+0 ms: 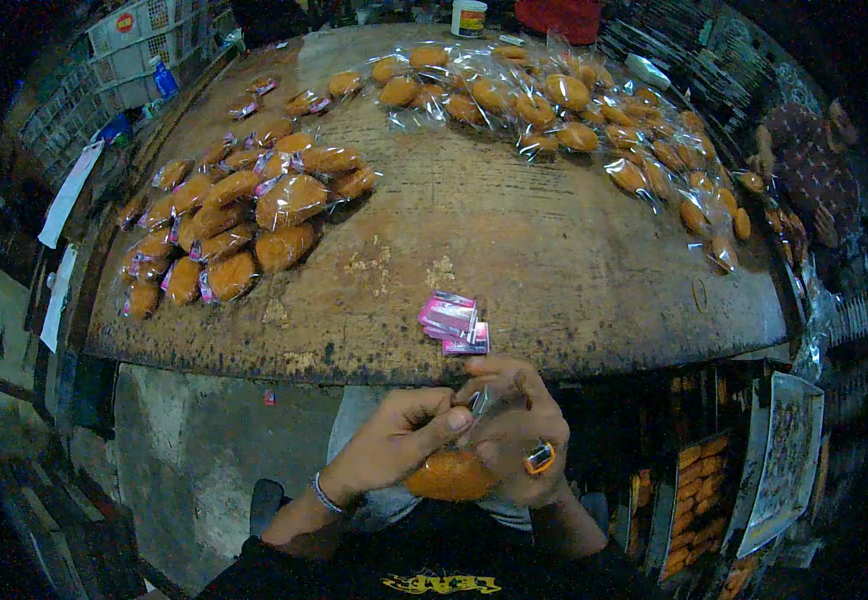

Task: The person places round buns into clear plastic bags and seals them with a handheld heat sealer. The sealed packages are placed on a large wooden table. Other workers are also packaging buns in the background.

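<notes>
Below the near table edge, my left hand (404, 439) pinches the gathered neck of a clear plastic bag between thumb and fingers. The bag holds a golden-brown bread loaf (452, 476), which hangs over my lap. My right hand (520, 435) is at the same bag neck, its fingers bent around it and slightly blurred; an orange band with a dark piece sits on this hand. Just beyond my hands, a small stack of pink printed labels (450, 319) lies on the wooden table (479, 247).
Bagged breads with pink labels (231, 210) are piled at the left. More bagged breads (539, 105) spread along the far and right side. A rubber band (699, 295) lies at right. A person (809, 172) is beyond the right edge; trays of bread (696, 502) stand lower right.
</notes>
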Action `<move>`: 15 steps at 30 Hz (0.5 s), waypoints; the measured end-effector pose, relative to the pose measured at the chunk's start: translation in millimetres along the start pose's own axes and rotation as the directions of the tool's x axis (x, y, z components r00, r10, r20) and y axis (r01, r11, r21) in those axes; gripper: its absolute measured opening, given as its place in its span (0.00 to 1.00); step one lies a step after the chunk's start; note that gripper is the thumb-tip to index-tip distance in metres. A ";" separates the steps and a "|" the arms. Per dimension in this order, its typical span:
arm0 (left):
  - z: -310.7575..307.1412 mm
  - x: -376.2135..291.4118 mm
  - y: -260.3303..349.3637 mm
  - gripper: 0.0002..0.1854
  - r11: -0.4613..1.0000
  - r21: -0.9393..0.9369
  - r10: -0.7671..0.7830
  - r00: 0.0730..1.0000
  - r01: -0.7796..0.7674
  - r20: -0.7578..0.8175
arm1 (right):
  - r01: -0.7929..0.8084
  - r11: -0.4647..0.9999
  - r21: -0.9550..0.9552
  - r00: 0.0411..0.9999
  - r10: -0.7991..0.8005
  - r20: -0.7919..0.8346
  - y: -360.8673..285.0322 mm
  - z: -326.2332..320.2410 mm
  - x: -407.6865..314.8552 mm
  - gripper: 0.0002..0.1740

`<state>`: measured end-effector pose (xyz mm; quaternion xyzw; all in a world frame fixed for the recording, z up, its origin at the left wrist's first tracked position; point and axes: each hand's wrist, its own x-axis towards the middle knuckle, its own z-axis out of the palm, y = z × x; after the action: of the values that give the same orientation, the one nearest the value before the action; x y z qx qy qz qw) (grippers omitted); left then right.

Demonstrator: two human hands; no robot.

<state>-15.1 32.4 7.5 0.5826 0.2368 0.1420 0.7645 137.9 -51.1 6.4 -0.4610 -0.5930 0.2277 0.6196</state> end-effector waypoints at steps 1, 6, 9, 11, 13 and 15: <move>0.3 1.4 -1.7 0.10 0.980 -0.192 -0.030 0.994 0.050 0.105 | -0.044 0.999 0.009 0.999 0.044 0.011 -1.5 -0.1 1.2 0.05; -11.2 3.1 2.7 0.12 0.977 0.062 0.214 0.953 -0.205 -0.215 | -0.152 0.923 -0.353 0.987 0.163 0.002 -12.0 -6.2 4.8 0.03; -13.8 0.2 5.7 0.11 0.796 0.507 0.452 0.882 -0.331 -0.134 | -0.240 0.959 -0.151 0.971 0.239 -0.022 -12.8 -6.0 5.1 0.02; -8.9 -0.1 3.4 0.11 0.832 0.490 0.405 0.888 -0.259 -0.219 | -0.262 0.962 -0.077 0.954 0.246 -0.174 -11.7 -3.8 4.1 0.08; -3.0 3.1 0.2 0.12 0.842 0.476 0.413 0.872 -0.255 -0.263 | -0.284 0.955 0.085 0.915 0.296 -0.275 -9.8 -0.5 4.2 0.12; -1.6 5.7 0.0 0.12 0.852 0.425 0.421 0.883 -0.306 -0.209 | -0.196 0.973 -0.120 0.967 0.171 -0.191 -10.7 0.5 4.2 0.16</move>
<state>-11.1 36.6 6.1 0.7261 0.2550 0.3217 0.5516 135.5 -52.5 17.5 -0.5744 -0.5039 0.2003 0.6132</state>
